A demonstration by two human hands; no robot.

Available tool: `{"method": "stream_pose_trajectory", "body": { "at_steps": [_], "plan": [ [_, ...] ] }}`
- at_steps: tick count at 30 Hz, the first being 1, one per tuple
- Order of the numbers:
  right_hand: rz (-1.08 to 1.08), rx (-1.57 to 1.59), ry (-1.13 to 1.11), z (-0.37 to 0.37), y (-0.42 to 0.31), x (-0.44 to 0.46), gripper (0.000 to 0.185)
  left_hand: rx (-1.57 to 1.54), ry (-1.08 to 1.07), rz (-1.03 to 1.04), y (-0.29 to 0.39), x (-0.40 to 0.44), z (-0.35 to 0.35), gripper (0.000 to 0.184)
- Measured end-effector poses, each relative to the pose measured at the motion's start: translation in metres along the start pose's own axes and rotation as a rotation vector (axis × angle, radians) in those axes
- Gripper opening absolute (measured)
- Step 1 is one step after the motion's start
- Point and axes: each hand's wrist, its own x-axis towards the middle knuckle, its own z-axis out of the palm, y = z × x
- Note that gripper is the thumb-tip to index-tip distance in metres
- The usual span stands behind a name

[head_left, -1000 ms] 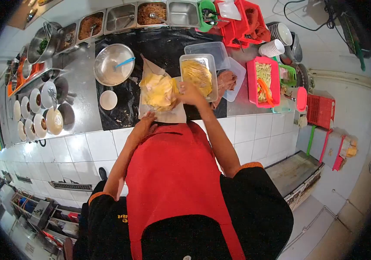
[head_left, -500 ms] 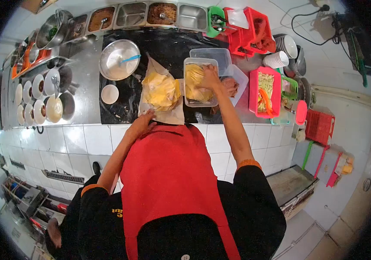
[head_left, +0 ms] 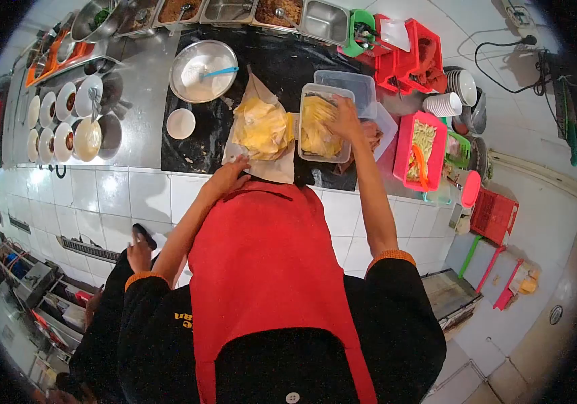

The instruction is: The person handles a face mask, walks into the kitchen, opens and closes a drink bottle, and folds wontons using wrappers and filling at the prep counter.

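Red cloth makes up the bib apron nearest the camera, worn over black sleeves with orange cuffs. Past its top edge, the left hand rests at the near-left edge of a light-brown sheet of paper, fingers slightly spread; whether they pinch the paper, I cannot tell. On that paper sits a loose pile of thin, floppy yellow sheets. Just to its right stands a clear rectangular plastic container holding more yellow sheets. The right hand reaches over the container's right side, its fingers bent down onto the contents; whether they grip any, I cannot tell. Right of this stands a bright-pink rectangular tub of pale strips. Left of the pile is a small round white bowl; beyond it, a wide round steel bowl holds a blue-handled utensil. Farthest off, rectangular steel pans form a row.
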Motion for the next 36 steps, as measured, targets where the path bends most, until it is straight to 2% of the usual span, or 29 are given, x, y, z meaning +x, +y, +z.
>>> {"method": "stream_pose_trajectory", "body": {
  "at_steps": [3, 6, 8, 9, 15, 18, 21, 24, 34, 36],
  "plan": [
    [0.088, 0.095, 0.060, -0.006, -0.003, -0.022, 0.085, 0.031, -0.024, 0.020, 0.004, 0.000, -0.005, 0.043],
    [0.136, 0.115, -0.032, 0.002, -0.035, -0.056, 0.096, -0.073, 0.007, -0.004, 0.004, -0.003, -0.004, 0.038],
    [0.012, -0.012, 0.186, 0.021, -0.038, -0.071, 0.106, -0.007, 0.005, 0.007, -0.004, 0.001, 0.003, 0.037],
    [0.083, 0.019, 0.151, 0.017, -0.041, -0.070, 0.107, -0.046, 0.014, -0.018, -0.003, -0.001, 0.003, 0.037],
    [0.155, -0.106, -0.057, -0.002, -0.043, -0.054, 0.103, -0.004, 0.011, 0.019, -0.003, 0.000, 0.004, 0.037],
    [0.051, -0.119, -0.009, -0.004, -0.051, -0.055, 0.094, -0.003, 0.012, 0.037, -0.006, 0.001, 0.004, 0.036],
    [0.072, -0.159, -0.053, -0.003, -0.061, -0.058, 0.088, 0.010, 0.012, 0.073, -0.007, 0.001, 0.002, 0.036],
    [0.044, -0.230, -0.070, 0.002, -0.061, -0.055, 0.090, -0.037, -0.002, 0.047, -0.004, 0.000, -0.002, 0.036],
    [0.105, -0.137, -0.125, 0.014, -0.057, -0.061, 0.090, -0.026, 0.025, 0.081, -0.015, 0.003, 0.003, 0.037],
    [0.137, 0.087, -0.159, 0.007, -0.048, -0.056, 0.092, -0.022, 0.037, 0.090, -0.015, 0.002, 0.001, 0.036]
  ]
}}
